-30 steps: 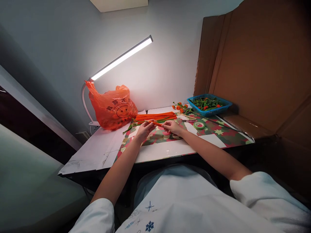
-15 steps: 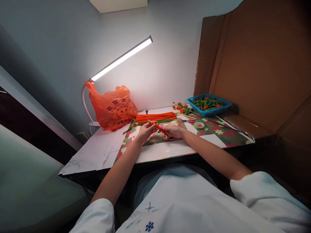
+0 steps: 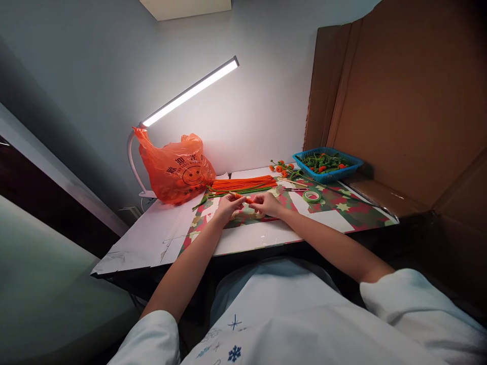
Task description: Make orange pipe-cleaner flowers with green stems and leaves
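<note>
A person in a white top with rolled sleeves works with 2 bare hands over a white worktop (image 3: 142, 235) partly covered by a glossy sheet in a green, red and cream camouflage-and-star pattern (image 3: 361, 215). The fingers of the left hand (image 3: 228, 207) pinch a slim, pale stick wound with orange, ridged material (image 3: 238, 195), while the fingers of the right hand (image 3: 268, 204) close narrowly on its other end, the wrapped stick bridging the 2 hands above the sheet's near middle. Behind them lie a straight bundle of orange, fuzzy-looking stems (image 3: 245, 182) and, alongside, thin green stems (image 3: 253, 191). To the right sit a flat, ring-shaped roll of green tape (image 3: 312, 196), orange, pompom-like blooms on green stalks (image 3: 281, 168) and a blue, rectangular plastic basket (image 3: 331, 176) of green and orange pieces. A crinkled, translucent orange plastic bag (image 3: 177, 170) slumps at left under a straight, glowing bar lamp (image 3: 192, 92); a tall brown cardboard sheet (image 3: 399, 101) stands at right
</note>
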`<state>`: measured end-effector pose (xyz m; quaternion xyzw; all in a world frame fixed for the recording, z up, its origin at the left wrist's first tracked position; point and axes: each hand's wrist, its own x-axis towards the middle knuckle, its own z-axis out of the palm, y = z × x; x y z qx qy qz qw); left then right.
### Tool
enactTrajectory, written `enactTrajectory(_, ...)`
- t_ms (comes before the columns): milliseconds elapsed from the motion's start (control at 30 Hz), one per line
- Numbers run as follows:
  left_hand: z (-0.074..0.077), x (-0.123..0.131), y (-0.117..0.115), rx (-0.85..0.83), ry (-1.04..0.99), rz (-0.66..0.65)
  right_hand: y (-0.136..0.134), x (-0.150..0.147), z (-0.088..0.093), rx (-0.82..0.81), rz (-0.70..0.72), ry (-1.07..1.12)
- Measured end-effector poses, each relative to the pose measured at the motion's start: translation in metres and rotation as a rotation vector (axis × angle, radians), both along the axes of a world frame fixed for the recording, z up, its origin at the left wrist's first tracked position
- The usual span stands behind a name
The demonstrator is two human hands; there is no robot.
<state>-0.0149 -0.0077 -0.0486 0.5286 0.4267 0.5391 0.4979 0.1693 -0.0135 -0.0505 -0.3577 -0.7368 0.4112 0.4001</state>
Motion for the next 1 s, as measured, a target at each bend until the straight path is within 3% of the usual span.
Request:
enactTrajectory(100, 0.000, 0.001, 0.000, -0.016, -0.007, 0.020, -0.002, 0.000, 0.002, 0.271, -0.151, -0.123)
enactTrajectory(200, 0.000, 0.001, -0.002, -0.064, -0.035, 0.020, -0.002, 0.000, 0.003, 0.310, -0.159, -0.117)
enactTrajectory(267, 0.002, 0.001, -0.004, -0.081, -0.069, -0.011, 0.000, 0.000, 0.004, 0.179, -0.075, -0.054)
enactTrajectory(467, 0.005, -0.001, -0.007, -0.028, -0.166, -0.234, 0.007, 0.000, 0.004, -0.421, 0.270, 0.232)
enactTrajectory(600, 0.001, -0.002, -0.004, -0.016, -0.146, -0.282, 0.007, 0.002, 0.007, -0.649, 0.403, 0.307)
enactTrajectory(800, -0.002, 0.001, -0.004, -0.040, -0.155, -0.267, 0.002, 0.002, 0.010, -0.758, 0.447, 0.315)
enactTrajectory(1000, 0.000, 0.006, -0.005, -0.037, -0.169, -0.176, 0.005, -0.001, 0.006, -0.708, 0.413, 0.296)
